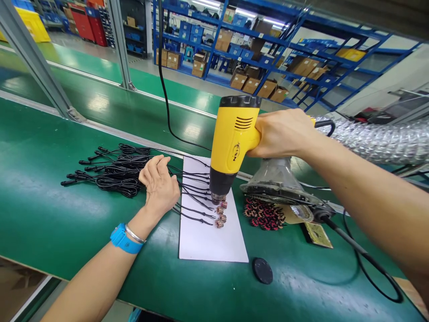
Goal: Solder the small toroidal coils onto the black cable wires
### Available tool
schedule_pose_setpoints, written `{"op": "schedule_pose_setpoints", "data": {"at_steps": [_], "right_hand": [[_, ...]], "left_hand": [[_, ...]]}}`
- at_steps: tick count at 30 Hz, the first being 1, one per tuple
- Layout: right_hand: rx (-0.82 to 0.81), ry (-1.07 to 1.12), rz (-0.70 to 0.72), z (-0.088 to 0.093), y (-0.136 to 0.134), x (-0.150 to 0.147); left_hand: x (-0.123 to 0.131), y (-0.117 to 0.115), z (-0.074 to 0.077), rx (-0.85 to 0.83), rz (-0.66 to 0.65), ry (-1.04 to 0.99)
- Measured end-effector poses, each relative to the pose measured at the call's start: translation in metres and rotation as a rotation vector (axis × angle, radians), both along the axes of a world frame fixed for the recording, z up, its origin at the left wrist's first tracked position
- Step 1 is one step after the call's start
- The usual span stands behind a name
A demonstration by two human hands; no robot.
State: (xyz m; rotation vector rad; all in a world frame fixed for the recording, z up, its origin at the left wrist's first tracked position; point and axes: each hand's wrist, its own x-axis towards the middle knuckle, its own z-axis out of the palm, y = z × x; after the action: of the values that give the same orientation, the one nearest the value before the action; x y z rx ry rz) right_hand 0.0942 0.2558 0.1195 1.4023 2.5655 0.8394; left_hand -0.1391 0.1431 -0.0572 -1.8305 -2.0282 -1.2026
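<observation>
My right hand point(281, 132) grips the handle of a yellow and black heat gun point(232, 138). Its nozzle points down, just over the wire ends and a short row of small copper-coloured pieces point(220, 218) on a white sheet point(214, 246). My left hand point(160, 185), fingers curled, is on the black cables point(122, 172), whose coiled bundles lie to its left. From beneath that hand several thin black leads point(194, 210) fan out rightward onto the sheet. Part of the leads is hidden behind the heat gun, and my left fingertips show only in part.
A clear funnel-like hood point(276, 176) stands right of the sheet, beside a pile of red and black wire pieces point(264, 213). Nearby lie a yellowish block point(318, 235) and a black disc point(262, 270). A silver duct point(378, 141) runs behind my right arm.
</observation>
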Motion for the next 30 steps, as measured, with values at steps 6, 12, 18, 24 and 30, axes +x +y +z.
{"op": "schedule_pose_setpoints", "data": {"at_steps": [6,12,18,24,30], "right_hand": [[-0.015,0.043,0.052,-0.005,-0.030,0.000],[0.016,0.039,0.068,-0.002,-0.043,0.006],[0.078,0.017,0.045,0.006,-0.051,0.020],[0.207,0.010,-0.007,0.020,-0.039,0.027],[0.333,0.103,-0.021,0.046,-0.021,0.028]], "left_hand": [[-0.006,0.002,0.004,0.039,0.034,-0.028],[-0.013,0.003,0.007,0.062,0.075,-0.046],[-0.021,0.005,0.008,0.073,0.107,-0.057],[-0.025,0.005,0.008,0.072,0.145,-0.038],[-0.038,0.007,0.012,0.097,0.201,-0.040]]}}
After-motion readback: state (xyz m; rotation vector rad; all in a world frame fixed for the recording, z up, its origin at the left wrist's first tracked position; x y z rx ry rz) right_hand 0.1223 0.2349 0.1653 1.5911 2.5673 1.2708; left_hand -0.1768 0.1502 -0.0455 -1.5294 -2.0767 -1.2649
